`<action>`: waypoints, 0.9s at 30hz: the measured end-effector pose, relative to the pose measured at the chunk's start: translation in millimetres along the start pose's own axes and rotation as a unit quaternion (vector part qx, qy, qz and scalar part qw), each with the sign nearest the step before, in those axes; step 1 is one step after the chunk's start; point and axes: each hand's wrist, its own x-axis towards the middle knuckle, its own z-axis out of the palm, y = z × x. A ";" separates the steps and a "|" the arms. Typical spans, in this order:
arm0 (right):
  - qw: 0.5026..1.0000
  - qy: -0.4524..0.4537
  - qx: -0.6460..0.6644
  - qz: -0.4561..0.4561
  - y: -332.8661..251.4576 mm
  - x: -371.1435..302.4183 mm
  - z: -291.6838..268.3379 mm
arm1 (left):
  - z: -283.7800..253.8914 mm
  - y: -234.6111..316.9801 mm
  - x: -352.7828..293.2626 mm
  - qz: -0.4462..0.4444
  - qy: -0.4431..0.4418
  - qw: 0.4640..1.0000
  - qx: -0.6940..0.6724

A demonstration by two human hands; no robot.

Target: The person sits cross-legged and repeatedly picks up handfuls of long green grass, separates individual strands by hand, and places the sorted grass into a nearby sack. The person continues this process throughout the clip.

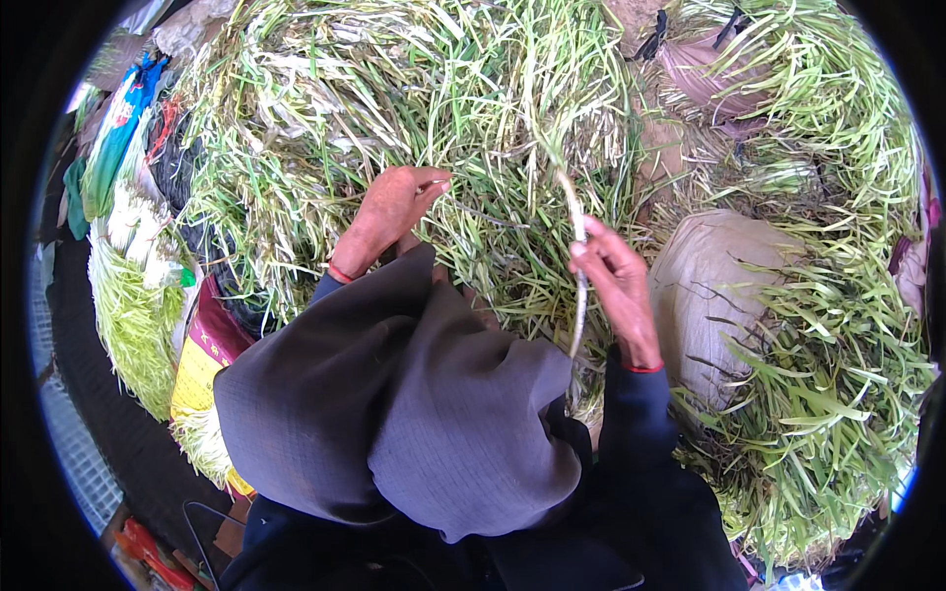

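My right hand [619, 284] pinches a long pale stalk [574, 212], perhaps a young garlic or leek shoot, between thumb and fingers. The stalk stands nearly upright, its thin green leaf end pointing away from me and its whitish end near my knee. To the left, my left hand [394, 209] is closed, thumb and forefinger together at the tips; whatever they hold is too small to make out. Beneath and beyond both hands spreads a big heap of loose green and whitish leaves and stalks [414, 89]. Red bands circle both wrists.
Dark trousers cover my knees [463, 414] in front of me. At right, a pale cloth bundle [719, 286] lies beside another leafy heap [818, 394]. On the left are bundled light-green shoots [138, 305] and a yellow and maroon bag [202, 369]. A mauve cloth [705, 74] lies far right.
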 end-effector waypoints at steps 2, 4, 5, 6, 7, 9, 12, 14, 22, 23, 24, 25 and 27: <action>1.000 -0.019 0.008 -0.014 13.4 -4.3 11.0 | -3.6 13.3 -2.0 -0.079 -0.073 0.975 -0.193; 0.999 -0.047 0.005 -0.013 16.7 -11.7 17.1 | -0.4 24.9 0.3 -0.119 -0.115 0.929 -0.332; 0.998 -0.046 0.000 -0.038 17.4 -15.0 22.5 | 2.4 29.6 2.1 -0.121 -0.123 0.910 -0.377; 0.996 -0.053 -0.027 -0.064 16.2 -19.2 23.3 | 5.1 33.3 4.1 -0.128 -0.130 0.891 -0.417; 0.996 -0.054 -0.035 -0.059 15.6 -22.2 26.7 | 7.1 35.6 5.8 -0.130 -0.154 0.882 -0.425; 0.995 -0.070 -0.026 -0.071 14.8 -27.8 31.5 | 15.2 41.3 7.5 -0.154 -0.158 0.839 -0.497; 0.994 -0.081 -0.032 -0.071 17.8 -30.5 36.7 | 20.6 45.1 8.5 -0.166 -0.160 0.788 -0.571; 0.993 -0.093 -0.023 -0.068 21.3 -31.4 38.1 | 20.4 46.7 7.1 -0.171 -0.150 0.782 -0.580; 0.989 -0.148 0.000 -0.026 20.0 -18.6 34.5 | 15.1 53.5 8.2 -0.149 -0.115 0.834 -0.519; 0.989 -0.149 0.016 -0.009 17.8 -14.1 35.9 | 15.7 54.7 8.7 -0.147 -0.108 0.833 -0.523; 0.988 -0.150 0.035 0.006 15.5 -9.3 37.9 | 16.2 55.7 8.9 -0.134 -0.114 0.839 -0.515; 0.987 -0.140 0.074 -0.012 13.5 -4.5 41.2 | 16.6 56.6 9.0 -0.121 -0.118 0.846 -0.505; 0.989 -0.109 0.103 0.002 10.5 8.6 48.7 | 17.7 57.9 8.3 -0.113 -0.123 0.852 -0.496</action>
